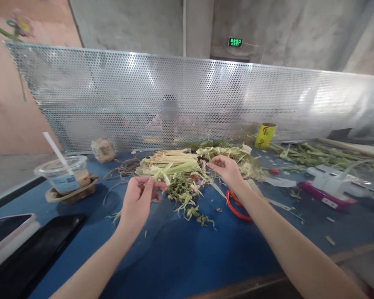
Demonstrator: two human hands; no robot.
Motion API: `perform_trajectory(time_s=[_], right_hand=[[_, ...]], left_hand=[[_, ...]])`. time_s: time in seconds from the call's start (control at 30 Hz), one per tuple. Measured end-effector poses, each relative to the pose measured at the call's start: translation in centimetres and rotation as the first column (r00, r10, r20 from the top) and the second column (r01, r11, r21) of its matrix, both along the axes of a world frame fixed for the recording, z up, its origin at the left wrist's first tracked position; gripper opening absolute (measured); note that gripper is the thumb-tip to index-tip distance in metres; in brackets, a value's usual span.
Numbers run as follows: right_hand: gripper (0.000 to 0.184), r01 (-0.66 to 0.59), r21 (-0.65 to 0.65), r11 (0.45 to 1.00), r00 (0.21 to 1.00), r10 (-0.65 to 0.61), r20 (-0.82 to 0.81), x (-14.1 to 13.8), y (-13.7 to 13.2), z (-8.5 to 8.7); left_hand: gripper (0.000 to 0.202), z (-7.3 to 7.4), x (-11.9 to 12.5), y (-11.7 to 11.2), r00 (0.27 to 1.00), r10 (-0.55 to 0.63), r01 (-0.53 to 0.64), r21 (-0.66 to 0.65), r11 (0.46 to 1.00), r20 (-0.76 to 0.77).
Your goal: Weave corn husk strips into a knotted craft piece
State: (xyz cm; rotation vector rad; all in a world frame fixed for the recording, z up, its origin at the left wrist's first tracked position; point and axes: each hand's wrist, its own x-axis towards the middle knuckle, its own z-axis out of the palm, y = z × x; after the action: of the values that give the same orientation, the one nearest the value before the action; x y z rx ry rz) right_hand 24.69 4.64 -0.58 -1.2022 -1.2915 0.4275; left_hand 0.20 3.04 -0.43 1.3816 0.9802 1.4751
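My left hand (136, 202) is closed in a pinch on a pale green plant strip (162, 172), which looks like folded husk. Just behind it lies a pile of pale yellow, husk-like stalks (171, 158). My right hand (225, 169) is closed with thumb and forefinger together at the pile's right side; what they hold, if anything, is too small to make out. Between the two hands, wilted green sprigs (182, 189) spread over the blue tabletop (174, 253). Red-handled scissors (239, 216) rest under my right forearm, partly hidden by it.
On the left stand a lidded drink cup (67, 174) with a straw, a phone (6, 232) and a black tray-like object (39, 249). A purple-and-white power strip (327, 197), yellow tube (265, 135) and green stems (318, 154) lie right. A perforated metal screen (112, 95) closes the back.
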Motion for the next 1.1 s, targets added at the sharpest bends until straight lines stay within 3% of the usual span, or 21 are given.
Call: perform_trajectory(time_s=[0.53, 1.1], right_hand=[[0.033, 0.096, -0.048, 0.994, 0.976, -0.104, -0.190, 0.8, 1.0, -0.8], [0.030, 0.031, -0.082, 0.996, 0.994, -0.039, -0.101, 0.6, 0.5, -0.7]], left_hand=[[0.019, 0.1, 0.0, 0.1, 0.999, 0.009, -0.009, -0.008, 1.000, 0.031], [0.014, 0.1, 0.0, -0.1, 1.000, 0.009, -0.010, 0.009, 1.000, 0.014]])
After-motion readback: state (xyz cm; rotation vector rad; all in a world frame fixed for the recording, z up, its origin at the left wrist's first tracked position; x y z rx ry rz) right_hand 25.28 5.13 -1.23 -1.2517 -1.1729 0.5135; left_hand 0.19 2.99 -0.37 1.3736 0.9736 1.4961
